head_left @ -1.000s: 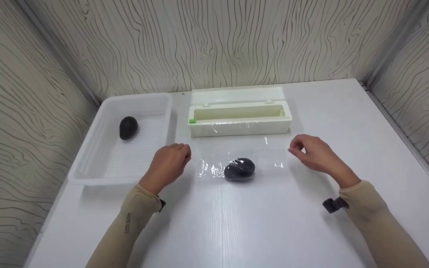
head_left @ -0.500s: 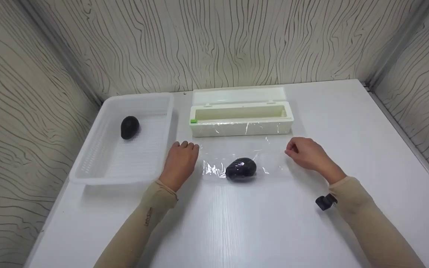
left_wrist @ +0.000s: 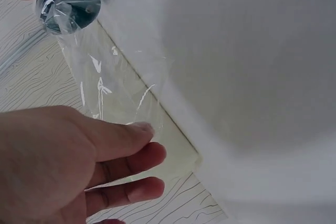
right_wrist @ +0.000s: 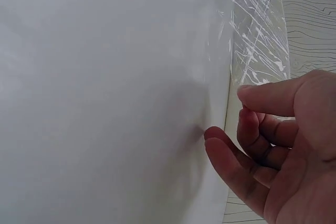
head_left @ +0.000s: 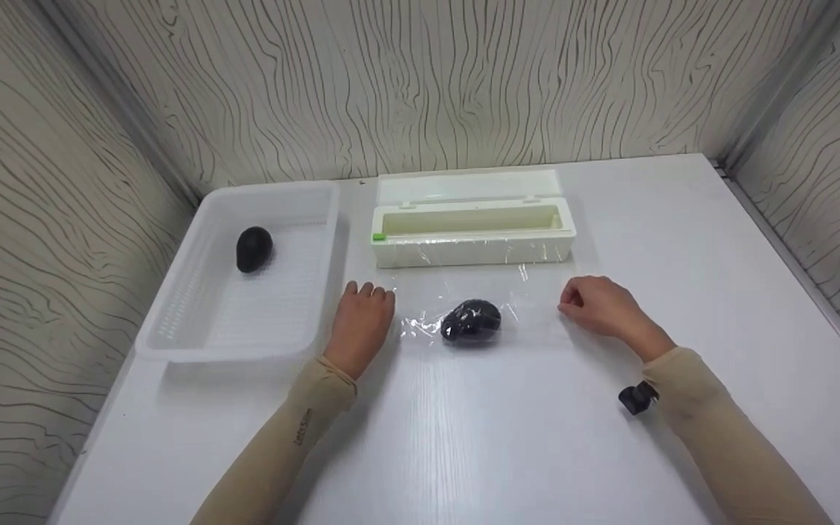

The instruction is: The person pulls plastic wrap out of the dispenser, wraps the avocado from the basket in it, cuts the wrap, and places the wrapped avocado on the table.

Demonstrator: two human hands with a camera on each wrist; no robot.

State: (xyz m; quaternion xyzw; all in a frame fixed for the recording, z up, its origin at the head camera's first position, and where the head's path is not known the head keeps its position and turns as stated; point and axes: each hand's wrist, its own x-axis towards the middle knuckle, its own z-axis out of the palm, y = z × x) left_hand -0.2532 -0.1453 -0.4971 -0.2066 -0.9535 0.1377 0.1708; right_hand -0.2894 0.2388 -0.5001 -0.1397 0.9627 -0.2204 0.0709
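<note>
White table [head_left: 522, 445], wood-grain walls [head_left: 434, 87]; clear film pinched at both ends, dark avocado under it.
Left hand [head_left: 362, 328] grips the film [head_left: 537, 321] at its left edge, thumb against index per left wrist view; right hand [head_left: 604, 310] pinches the right edge, thumb to fingertip. Avocado [head_left: 475, 321] lies between the hands, film over it. Film runs back to the front of the long white box [head_left: 471, 255], lid [head_left: 464, 186] folded back, green tab [head_left: 379, 237] at front left. Second avocado [head_left: 254, 249] sits in the white basket [head_left: 245, 355], left of the box.
</note>
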